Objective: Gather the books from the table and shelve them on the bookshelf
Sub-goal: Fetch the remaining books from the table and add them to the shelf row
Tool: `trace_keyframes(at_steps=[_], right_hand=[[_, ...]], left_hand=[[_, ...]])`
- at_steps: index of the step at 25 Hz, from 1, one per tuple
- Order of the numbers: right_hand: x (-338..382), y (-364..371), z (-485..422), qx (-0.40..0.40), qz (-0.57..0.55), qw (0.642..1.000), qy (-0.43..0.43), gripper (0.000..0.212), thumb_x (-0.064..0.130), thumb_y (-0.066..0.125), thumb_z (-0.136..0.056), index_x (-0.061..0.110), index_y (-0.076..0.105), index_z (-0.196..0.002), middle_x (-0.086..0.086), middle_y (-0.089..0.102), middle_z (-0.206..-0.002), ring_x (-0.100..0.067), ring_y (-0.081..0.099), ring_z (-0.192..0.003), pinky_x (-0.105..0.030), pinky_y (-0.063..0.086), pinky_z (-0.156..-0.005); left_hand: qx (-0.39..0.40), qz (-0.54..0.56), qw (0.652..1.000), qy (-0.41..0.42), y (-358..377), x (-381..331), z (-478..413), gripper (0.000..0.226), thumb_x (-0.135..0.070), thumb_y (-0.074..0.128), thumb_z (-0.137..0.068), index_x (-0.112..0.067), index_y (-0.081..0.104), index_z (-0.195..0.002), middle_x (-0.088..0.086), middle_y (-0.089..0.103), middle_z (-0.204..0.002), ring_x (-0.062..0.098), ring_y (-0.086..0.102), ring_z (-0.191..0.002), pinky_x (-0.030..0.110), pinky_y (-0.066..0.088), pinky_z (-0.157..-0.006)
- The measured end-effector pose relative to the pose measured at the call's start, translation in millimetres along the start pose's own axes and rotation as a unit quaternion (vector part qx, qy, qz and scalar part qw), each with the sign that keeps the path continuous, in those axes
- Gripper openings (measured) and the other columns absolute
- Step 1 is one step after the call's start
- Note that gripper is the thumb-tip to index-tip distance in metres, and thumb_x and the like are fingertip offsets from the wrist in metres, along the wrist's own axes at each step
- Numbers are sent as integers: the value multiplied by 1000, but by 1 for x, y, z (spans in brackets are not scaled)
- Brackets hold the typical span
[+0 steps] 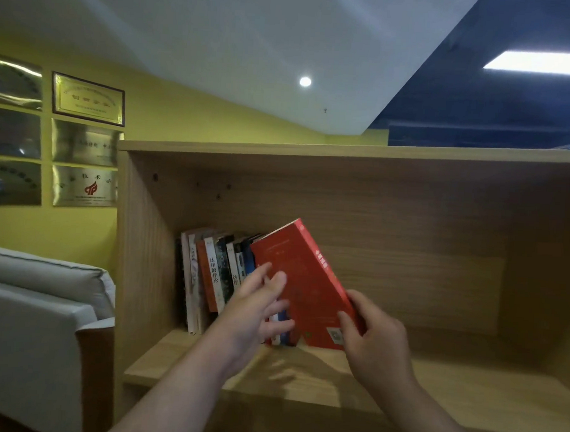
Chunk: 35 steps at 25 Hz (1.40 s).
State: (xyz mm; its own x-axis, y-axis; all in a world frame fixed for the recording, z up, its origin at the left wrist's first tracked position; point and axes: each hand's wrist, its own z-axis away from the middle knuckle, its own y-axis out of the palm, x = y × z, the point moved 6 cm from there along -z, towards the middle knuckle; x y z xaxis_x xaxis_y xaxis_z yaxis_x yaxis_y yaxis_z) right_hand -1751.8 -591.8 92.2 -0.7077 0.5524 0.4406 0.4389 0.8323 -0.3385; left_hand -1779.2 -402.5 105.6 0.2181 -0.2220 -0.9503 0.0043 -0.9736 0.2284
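Red book (301, 282): stands on its lower edge on the bookshelf board, at the right end of the row of books. It is tilted, its top leaning left onto the row, with its cover facing the camera and its spine along the right side.
Right hand (374, 339): the grip is closed on the red book's lower right corner. The thumb lies on the cover near the code label and the fingers curl round behind the spine.
Book relative to the grip: nearly the whole book rises up and to the left of the right hand; only the bottom right corner sits inside the grip.
Left hand (255, 310): fingers spread and fairly straight, somewhat blurred. They lie across the left part of the red cover and the neighbouring spines and pinch nothing.
Row of books (208, 271): about eight volumes standing at the left of the compartment, leaning slightly, some with Chinese titles on their spines.
Bookshelf (302, 372): light wood, an open compartment with bare board to the right of the red book.
Sofa (31, 301): pale grey, to the left of the bookshelf.
Plaques (88, 98): metallic, hung in a grid on the yellow wall above the sofa.
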Motion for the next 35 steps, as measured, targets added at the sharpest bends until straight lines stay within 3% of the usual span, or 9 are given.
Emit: trace_keyframes(at_steps=[2,4,9,12,15,21,25,29,35], right_hand=[[-2,4,11,-26,29,996,-76,31,14,69,-87,22,71,-116,14,75,-96,3,68,-85,-3,46,-80],[-8,6,17,-24,-1,994,-110,35,23,63,-83,30,68,-118,14,71,-108,2,65,-97,-8,47,-91],[-48,39,11,174,-29,980,93,66,57,69,-72,59,41,-132,15,50,-143,-8,51,-130,-36,46,-110],[-58,72,10,272,-80,940,188,95,54,72,-79,49,15,-155,12,42,-154,-11,45,-138,-42,40,-117],[-58,98,7,318,-153,908,227,97,40,72,-87,48,5,-157,10,45,-153,-13,48,-137,-43,40,-117],[-58,129,-3,332,-180,902,207,102,30,73,-85,46,4,-158,7,53,-147,-12,52,-135,-41,40,-118],[-55,134,-6,333,-196,900,200,92,25,70,-91,48,8,-156,7,56,-141,-11,55,-130,-44,46,-113],[-55,137,-7,339,-177,901,204,97,27,69,-93,52,-1,-155,11,52,-145,-7,51,-129,-41,45,-113],[-68,145,-17,352,-153,900,205,104,26,69,-92,58,-9,-152,16,53,-137,-4,56,-120,-47,47,-112]], left_hand=[[-17,46,999,3,25,-6,-14,85,-56,77,-66,-25,48,-140,9,62,-132,33,62,-119,59,54,-95],[-62,18,998,9,40,-11,-26,60,-54,76,-76,-28,54,-126,8,67,-119,31,66,-109,54,56,-92],[-90,-76,993,-18,51,-8,-57,20,-30,57,-95,-19,59,-111,12,70,-101,28,68,-89,35,52,-73],[-103,-150,983,-15,42,-8,-79,7,-24,57,-94,-19,59,-92,13,68,-101,30,66,-92,40,52,-86],[-133,-215,967,-20,24,-2,-97,6,-23,60,-91,-18,60,-89,14,68,-100,32,66,-94,49,52,-97],[-132,-383,901,153,6,-13,-105,43,-42,70,-87,-25,58,-125,-4,69,-103,17,67,-98,39,57,-88],[-233,-547,772,227,-65,11,-80,60,-48,61,-91,-27,43,-144,-3,45,-146,16,38,-139,37,37,-113],[-183,-553,800,142,-141,57,-88,99,-45,69,-86,-33,3,-160,-6,0,-169,14,-8,-155,50,11,-126],[-188,-545,800,165,-142,60,-89,97,-40,64,-91,-33,-4,-160,-12,-6,-168,7,-11,-152,40,-1,-125]])
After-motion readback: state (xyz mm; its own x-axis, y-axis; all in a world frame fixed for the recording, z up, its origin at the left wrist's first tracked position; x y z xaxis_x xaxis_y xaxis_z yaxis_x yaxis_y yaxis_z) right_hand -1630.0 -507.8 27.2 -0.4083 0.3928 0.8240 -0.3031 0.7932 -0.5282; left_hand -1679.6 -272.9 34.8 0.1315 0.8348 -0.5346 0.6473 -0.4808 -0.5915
